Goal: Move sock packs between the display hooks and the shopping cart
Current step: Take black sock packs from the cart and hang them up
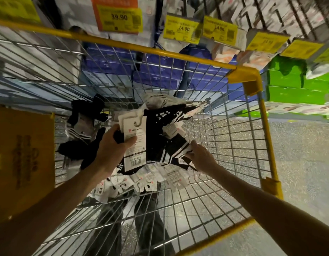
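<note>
1. Inside the shopping cart [252,76], a shopper's left hand [112,146] grips a carded sock pack [136,157]; the right hand [201,157] pinches a striped sock pack [175,148].
2. Light and floppy, the packs likely lift best by the stiff card.

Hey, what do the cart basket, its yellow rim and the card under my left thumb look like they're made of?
Cart basket: bare steel-looking wire, shiny grey, welded in a grid. Yellow rim: likely painted or coated metal tube; smooth, slightly glossy. Header card: white printed cardboard, perhaps laminated, with barcode and hanger hook; stiff and flat in the grip.
</note>
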